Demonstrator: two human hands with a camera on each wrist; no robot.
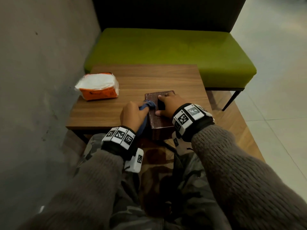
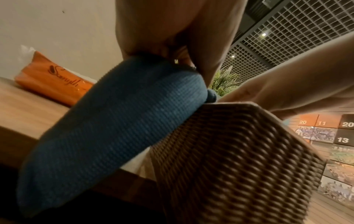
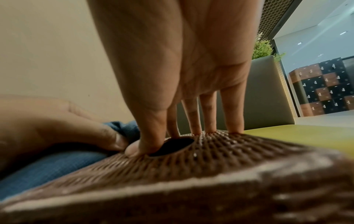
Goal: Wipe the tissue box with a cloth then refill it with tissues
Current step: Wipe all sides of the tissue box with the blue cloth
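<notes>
Head view: your tissue box [image 1: 158,112], brown and woven, sits on the wooden table [image 1: 149,77] at its near edge. Your right hand [image 1: 171,104] lies flat on the box top, fingers straight and spread, pressing down. Your left hand [image 1: 132,115] is just left of the box, fingers curled round a bunched blue cloth [image 1: 148,105]; the cloth touches the box's left top edge and a tail hangs down past the table edge. The orange tissue pack [image 1: 99,90] lies well left of the box and farther back, near the wall. A green bench [image 1: 174,48] stands beyond the box, behind the table.

Left wrist view: your left hand [image 2: 172,27] grips the cloth [image 2: 114,121], which is pressed against the box's [image 2: 239,166] upper left edge. The tissue pack [image 2: 51,81] shows left of the box on the table [image 2: 23,109].

Right wrist view: fingertips [image 3: 232,119] of your right hand [image 3: 182,53] rest on the box [image 3: 220,151] top; the thumb sits at the rim of the dark oval opening [image 3: 172,146]. Your left hand [image 3: 57,125] and cloth [image 3: 47,168] are left of the opening.
</notes>
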